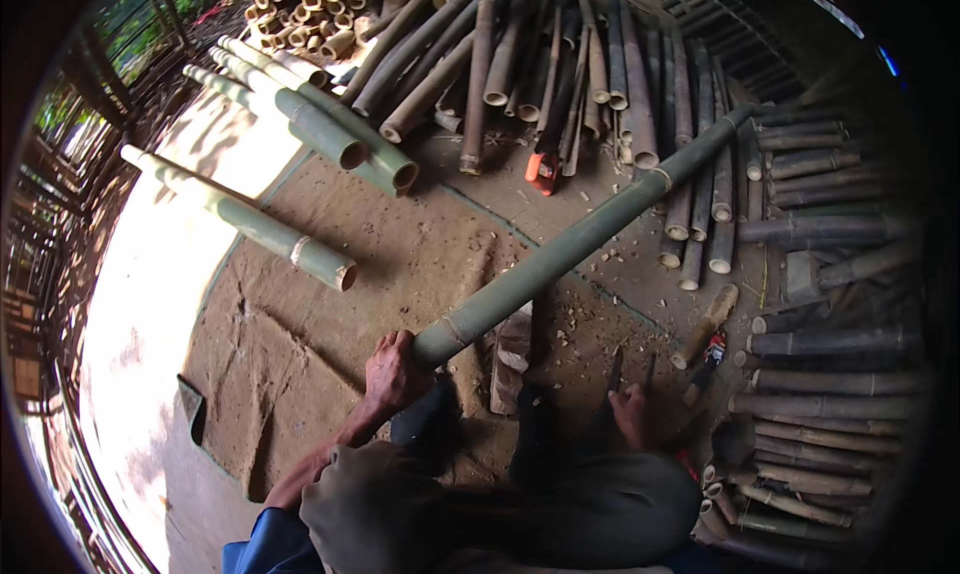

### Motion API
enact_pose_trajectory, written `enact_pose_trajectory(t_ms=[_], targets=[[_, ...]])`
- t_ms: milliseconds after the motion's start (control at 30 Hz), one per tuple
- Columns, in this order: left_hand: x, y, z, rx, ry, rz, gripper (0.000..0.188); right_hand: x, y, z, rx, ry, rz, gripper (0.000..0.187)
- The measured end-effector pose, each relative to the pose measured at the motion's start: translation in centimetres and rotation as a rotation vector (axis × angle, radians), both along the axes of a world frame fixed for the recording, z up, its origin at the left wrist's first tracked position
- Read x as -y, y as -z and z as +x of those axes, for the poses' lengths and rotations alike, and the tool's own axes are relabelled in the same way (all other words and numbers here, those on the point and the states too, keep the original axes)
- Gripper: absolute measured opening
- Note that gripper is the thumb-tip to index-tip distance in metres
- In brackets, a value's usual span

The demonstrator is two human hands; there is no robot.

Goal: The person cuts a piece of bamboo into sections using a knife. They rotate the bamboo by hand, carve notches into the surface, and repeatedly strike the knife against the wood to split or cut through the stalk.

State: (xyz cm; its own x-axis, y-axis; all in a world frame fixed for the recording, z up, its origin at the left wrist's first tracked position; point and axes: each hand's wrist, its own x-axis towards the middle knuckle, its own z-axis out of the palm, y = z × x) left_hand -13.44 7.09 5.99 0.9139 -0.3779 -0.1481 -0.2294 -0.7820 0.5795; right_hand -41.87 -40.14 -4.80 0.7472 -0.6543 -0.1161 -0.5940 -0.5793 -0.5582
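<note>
A long green bamboo pole point(560, 254) slants from my lap side up to the far right. My left hand point(392, 374) is closed round its near end. Under the pole, between my feet, lies a split wooden block point(512, 359). To the right of the block my right hand point(632, 414) is closed, its fingers partly in shadow. Two dark narrow points stick up from that hand, seemingly a dark two-pronged tool point(615, 369); its lower part is hidden.
Green bamboo poles point(240, 224) lie at the left. Dark bamboo pieces point(620, 74) are heaped at the back, more stacked point(830, 384) at the right. An orange-handled tool point(541, 172), a short bamboo piece point(706, 324) and a red-and-black tool point(714, 352) rest on the ground.
</note>
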Motion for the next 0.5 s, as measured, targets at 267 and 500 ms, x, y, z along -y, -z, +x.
enact_pose_trajectory(t_ms=[267, 500], targets=[[1.2, -2.0, 1.3, -0.31, 0.096, 0.045, 0.056, -8.2, -2.5, -2.0, -0.214, 0.068, -0.172, 0.069], [7.0, -2.8, 3.1, -0.509, 0.151, -0.13, 0.07, -10.0, -4.4, -1.6, -0.501, 0.18, -0.079, 0.071]])
